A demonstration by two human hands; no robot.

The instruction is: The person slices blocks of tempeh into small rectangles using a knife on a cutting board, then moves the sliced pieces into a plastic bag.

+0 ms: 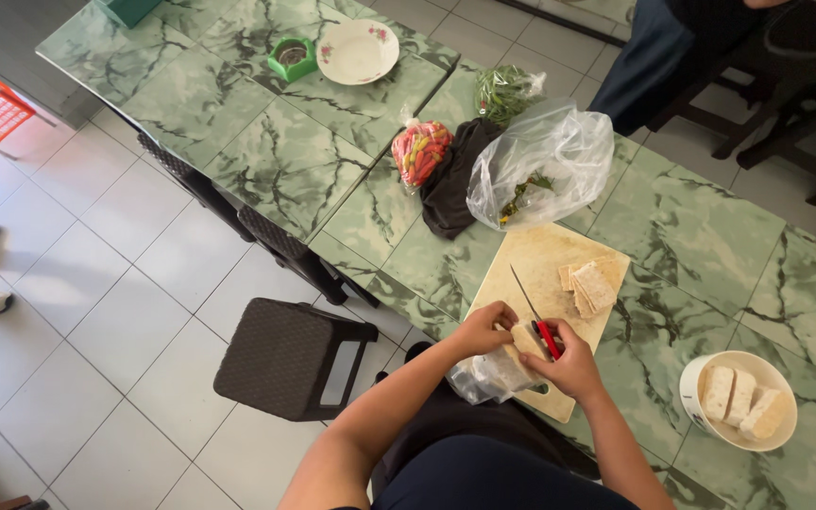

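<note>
Red handle: the right hand (pixel 573 364) grips a knife (pixel 535 316). The left hand (pixel 484 331) pinches a pale block (pixel 524 340) in its bag (pixel 491 376), between both hands, steadying it on the board (pixel 531 264).

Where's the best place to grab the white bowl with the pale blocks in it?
Take the white bowl by its bare near-left rim, coming from the right hand side. The blocks fill the middle and far side, and the left rim faces open table.
</note>
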